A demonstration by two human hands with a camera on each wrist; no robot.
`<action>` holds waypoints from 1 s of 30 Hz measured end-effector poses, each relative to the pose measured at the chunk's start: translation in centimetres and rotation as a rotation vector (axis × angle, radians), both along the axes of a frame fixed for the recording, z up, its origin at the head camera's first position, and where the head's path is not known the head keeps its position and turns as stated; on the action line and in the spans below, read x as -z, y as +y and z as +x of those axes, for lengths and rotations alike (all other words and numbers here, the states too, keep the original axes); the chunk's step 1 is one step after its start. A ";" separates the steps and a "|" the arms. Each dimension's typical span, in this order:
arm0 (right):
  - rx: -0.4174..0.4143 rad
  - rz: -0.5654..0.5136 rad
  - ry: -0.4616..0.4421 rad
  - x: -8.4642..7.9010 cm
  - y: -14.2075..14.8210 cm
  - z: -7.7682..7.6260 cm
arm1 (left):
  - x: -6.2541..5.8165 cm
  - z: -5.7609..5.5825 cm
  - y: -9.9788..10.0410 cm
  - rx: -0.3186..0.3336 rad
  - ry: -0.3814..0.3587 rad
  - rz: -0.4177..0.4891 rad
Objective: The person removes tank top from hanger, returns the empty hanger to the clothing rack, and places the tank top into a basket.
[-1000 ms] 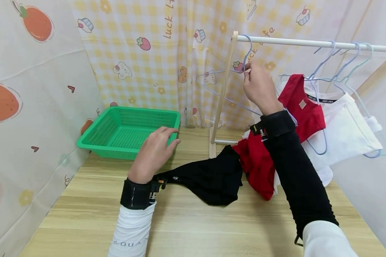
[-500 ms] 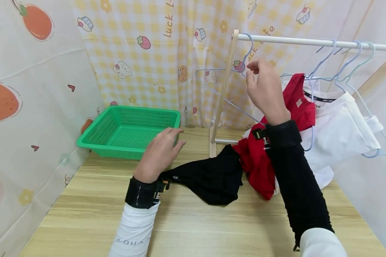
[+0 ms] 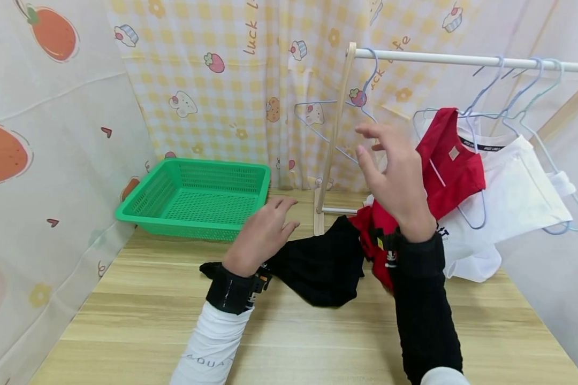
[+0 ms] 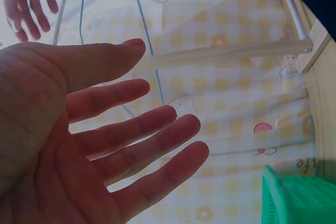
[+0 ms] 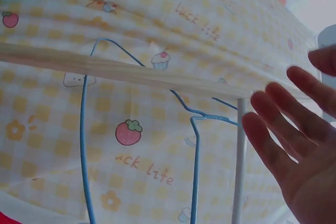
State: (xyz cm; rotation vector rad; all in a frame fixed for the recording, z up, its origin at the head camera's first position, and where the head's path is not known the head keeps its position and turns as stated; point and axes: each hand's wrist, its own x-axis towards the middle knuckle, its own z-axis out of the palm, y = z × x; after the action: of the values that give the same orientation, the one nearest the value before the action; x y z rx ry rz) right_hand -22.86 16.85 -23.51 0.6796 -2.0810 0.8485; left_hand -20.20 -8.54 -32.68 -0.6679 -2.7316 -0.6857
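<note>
A blue wire hanger (image 3: 377, 65) hangs from the left end of the rack's white rail (image 3: 428, 58). Just below its hook, my right hand (image 3: 397, 174) is raised with fingers spread and nothing in them; part of the hanger is hidden behind it. My left hand (image 3: 262, 235) hovers over the black garment (image 3: 322, 267) on the table, its fingers also apart and holding nothing. A crumpled red cloth (image 3: 363, 224) lies beside the black garment, partly hidden by my right wrist. In the left wrist view the fingers (image 4: 157, 140) of my left hand are straight.
A green plastic basket (image 3: 192, 224) stands at the back left. On the rack's right part hang a red sleeveless garment (image 3: 450, 160) and white clothing (image 3: 506, 187) on hangers. The rack's wooden post (image 3: 334, 139) rises between basket and clothes. A patterned curtain (image 3: 241, 107) closes the back.
My right hand has let go of the blue hanger by its hook and come down and toward me. My left hand has shifted right, from near the basket to over the black garment.
</note>
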 end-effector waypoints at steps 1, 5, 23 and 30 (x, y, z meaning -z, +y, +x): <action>-0.009 0.012 -0.021 0.3 0.0 0.4 | 0.1 0.0 0.1 0.009 0.002 -0.001; -0.012 0.078 -0.103 1.3 0.3 1.5 | 0.6 0.0 0.7 0.040 0.000 0.006; 0.043 0.132 -0.243 3.8 3.3 2.7 | 4.3 -1.0 7.0 0.174 -0.055 -0.325; 0.067 0.122 -0.260 3.8 4.0 2.6 | 4.9 -3.3 8.8 0.343 -0.123 -0.503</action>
State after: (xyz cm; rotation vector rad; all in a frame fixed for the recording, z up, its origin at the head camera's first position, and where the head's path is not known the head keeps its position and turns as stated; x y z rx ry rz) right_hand -20.23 20.84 -27.34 0.5843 -2.3908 0.8129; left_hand -23.54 0.30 -37.57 -1.2611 -2.9535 -0.0850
